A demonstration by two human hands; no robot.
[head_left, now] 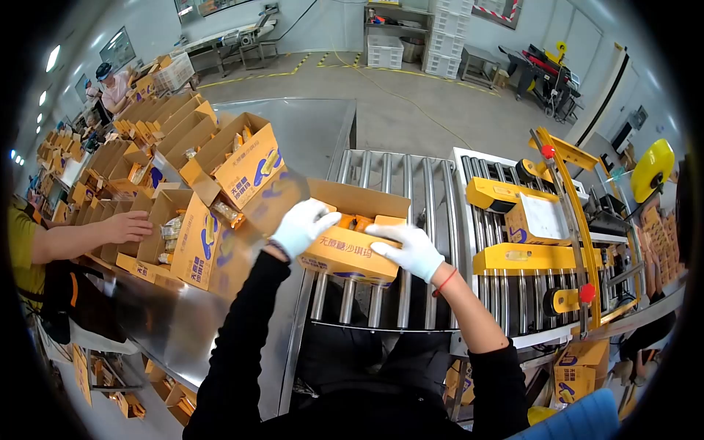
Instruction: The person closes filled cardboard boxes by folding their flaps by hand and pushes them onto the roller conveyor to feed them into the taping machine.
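Observation:
An open carton [345,253] with orange-wrapped packs [356,222] inside rests on the metal rollers in front of me. My left hand [302,226], in a white glove, is at the carton's left end, its fingers bent over the opening. At the right end, my gloved right hand [408,248] lies against the front wall and top edge with fingers spread. Whether my left fingers pinch the flap or a pack is hidden. Another open carton [249,176] with wrapped packs stands on the steel table to the left, one loose pack [229,214] beside it.
A co-worker's hand [130,227] touches an open carton [199,246] on the steel table [220,315]. Rows of cartons fill the table's far left. Right of the rollers [429,183], a yellow-railed sealing machine [521,258] holds a closed carton [539,220].

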